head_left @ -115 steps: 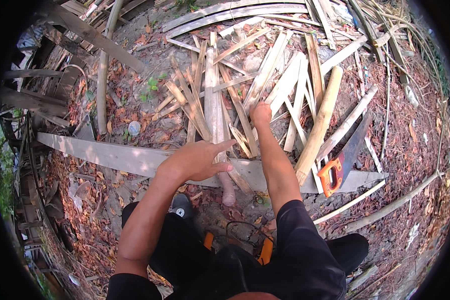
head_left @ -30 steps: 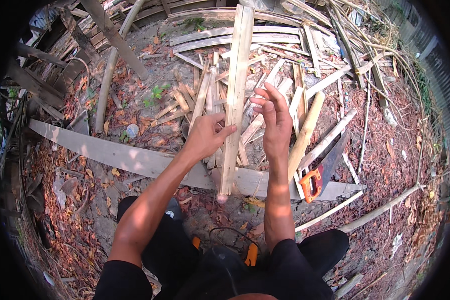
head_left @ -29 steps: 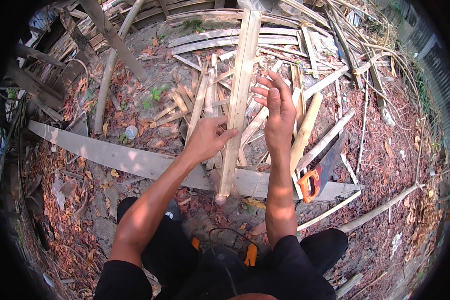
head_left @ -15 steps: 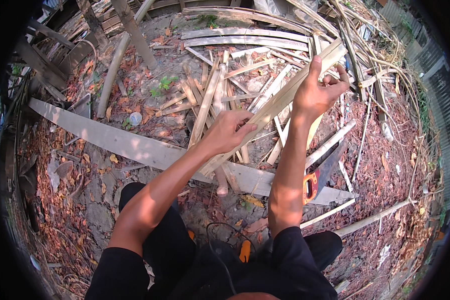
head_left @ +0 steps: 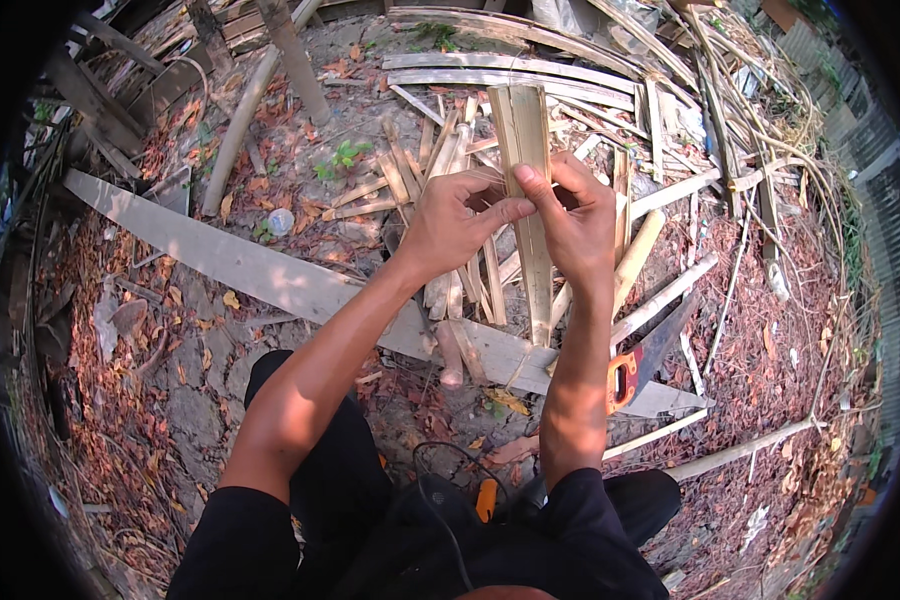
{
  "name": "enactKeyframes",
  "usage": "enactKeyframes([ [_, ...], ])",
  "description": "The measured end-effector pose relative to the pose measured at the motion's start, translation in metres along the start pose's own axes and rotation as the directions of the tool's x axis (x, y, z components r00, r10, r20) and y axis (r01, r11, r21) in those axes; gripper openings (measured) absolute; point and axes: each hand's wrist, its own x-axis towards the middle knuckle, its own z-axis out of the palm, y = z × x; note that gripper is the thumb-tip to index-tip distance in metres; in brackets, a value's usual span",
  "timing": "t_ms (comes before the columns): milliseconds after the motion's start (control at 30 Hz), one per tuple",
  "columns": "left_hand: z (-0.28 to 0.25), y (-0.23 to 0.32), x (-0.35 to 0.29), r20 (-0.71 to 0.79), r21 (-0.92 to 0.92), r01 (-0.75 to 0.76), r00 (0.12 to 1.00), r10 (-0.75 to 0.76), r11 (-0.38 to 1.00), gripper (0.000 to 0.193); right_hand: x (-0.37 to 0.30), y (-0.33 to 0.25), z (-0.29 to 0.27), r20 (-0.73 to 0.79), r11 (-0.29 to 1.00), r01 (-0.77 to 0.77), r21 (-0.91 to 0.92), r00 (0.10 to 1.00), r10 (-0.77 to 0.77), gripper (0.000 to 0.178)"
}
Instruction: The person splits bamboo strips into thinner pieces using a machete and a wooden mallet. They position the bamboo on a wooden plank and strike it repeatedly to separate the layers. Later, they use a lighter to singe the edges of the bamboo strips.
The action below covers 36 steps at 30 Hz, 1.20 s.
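Observation:
A pale wooden strip (head_left: 532, 265) with a groove down its face stands nearly lengthwise before me, its lower end by the long grey board (head_left: 270, 280). My right hand (head_left: 578, 215) grips its right edge, with the thumb on its face. My left hand (head_left: 455, 222) is closed at its left edge, thumb against the wood; some of its fingers are hidden behind it. Just right of my right forearm lies a handsaw (head_left: 655, 345) with an orange and black handle, its blade pointing up and right.
Loose wooden offcuts (head_left: 400, 170) are heaped beyond the board. Long slats (head_left: 510, 78) lie farther off, with sticks and branches (head_left: 760, 150) at the right. Wooden posts (head_left: 295, 65) stand at the far left. A black cable (head_left: 440, 520) runs near my legs.
The strip has swung from a slant toward the upper right to nearly lengthwise. My right hand has come left and nearer, and my left hand has slid a little farther up, so both are close together.

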Motion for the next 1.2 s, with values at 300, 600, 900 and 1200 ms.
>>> enactKeyframes([
  [300, -0.003, 0.001, 0.002, 0.118, -0.088, 0.041, 0.993, -0.03, 0.995, 0.022, -0.024, -0.012, -0.004, -0.131, 0.97, 0.18, -0.163, 0.971, -0.202, 0.012],
  [600, -0.002, -0.014, 0.009, -0.049, 0.148, 0.199, 0.98, -0.193, 0.969, 0.03, -0.063, -0.02, -0.006, -0.256, 0.967, 0.131, -0.217, 0.949, -0.185, 0.014],
  [900, -0.191, -0.066, 0.003, -0.694, 0.21, 0.283, 0.718, -0.061, 0.936, 0.032, -0.13, -0.027, -0.161, -0.83, 0.976, 0.214, 0.028, 0.549, -0.097, 0.032],
  [1200, -0.147, -0.007, 0.021, -0.611, 0.213, -0.137, 0.754, 0.241, 0.967, 0.031, -0.04, -0.026, -0.107, -0.906, 0.741, 0.67, 0.036, 0.335, -0.258, 0.023],
])
